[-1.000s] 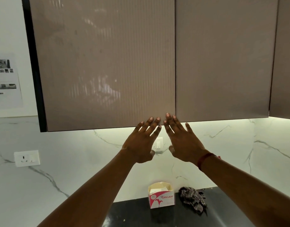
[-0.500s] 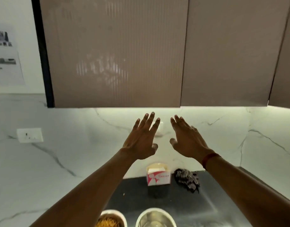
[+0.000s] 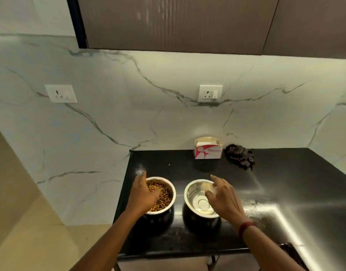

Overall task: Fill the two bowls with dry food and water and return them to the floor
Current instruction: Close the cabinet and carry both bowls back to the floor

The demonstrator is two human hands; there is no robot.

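Two steel bowls stand side by side near the front left of the black counter (image 3: 285, 182). The left bowl (image 3: 168, 189) holds brown dry food, and the right bowl (image 3: 195, 196) holds clear water. My left hand (image 3: 143, 196) lies over the food bowl's left rim with its fingers curled down onto the food; I cannot tell whether it grips the rim. My right hand (image 3: 224, 198) hovers over the water bowl's right rim, its fingers apart and blurred, holding nothing.
A small pink and white carton (image 3: 207, 148) and a dark crumpled cloth (image 3: 239, 156) sit at the back of the counter against the marble wall. Brown wall cabinets (image 3: 178, 22) hang overhead, doors closed. Two sockets are on the wall. The counter's left edge drops to the beige floor (image 3: 21, 231).
Both hands have come down from the cabinet doors to the two bowls. My view has tilted down from the cabinets to the counter.
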